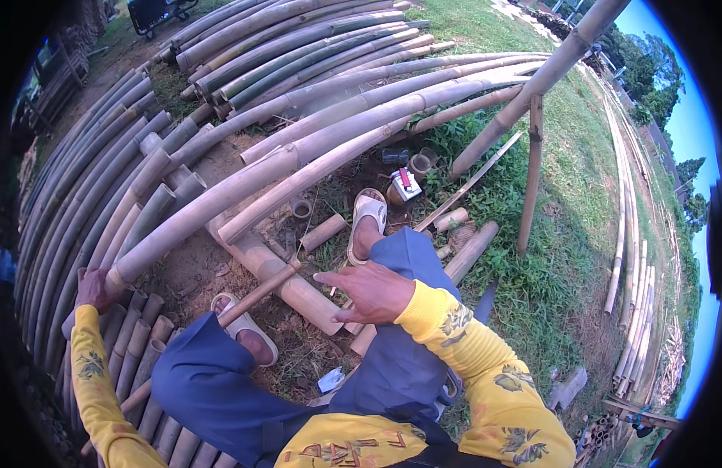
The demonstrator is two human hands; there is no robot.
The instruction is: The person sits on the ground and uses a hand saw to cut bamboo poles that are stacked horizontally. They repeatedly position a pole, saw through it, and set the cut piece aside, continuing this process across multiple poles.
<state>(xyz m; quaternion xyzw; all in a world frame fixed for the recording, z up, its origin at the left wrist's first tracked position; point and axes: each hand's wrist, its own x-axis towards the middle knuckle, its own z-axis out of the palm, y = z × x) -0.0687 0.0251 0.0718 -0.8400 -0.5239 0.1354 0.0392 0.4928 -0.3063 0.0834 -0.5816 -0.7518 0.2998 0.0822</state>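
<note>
At the far left, my left hand (97,289) wraps round a long, pale bamboo pole (291,158) near its near end. The pole runs up and away to the right across other poles. My right hand (371,292) hovers over my right knee, its fingers pointing left and apart, and I see nothing held in it. Just left of those fingers is the upper end of a slim wooden rod (260,294), which slants down to the left beside my left knee. Beneath the rod lies a thick bamboo log (287,279) on the ground between my sandalled feet.
Stacked bamboo poles (72,210) fill the left side, with another pile (299,54) at the back. A slanting bamboo post (525,101) stands on a short prop (532,179). A red-and-white packet (406,183) sits past my right foot. More poles (634,312) lie at right.
</note>
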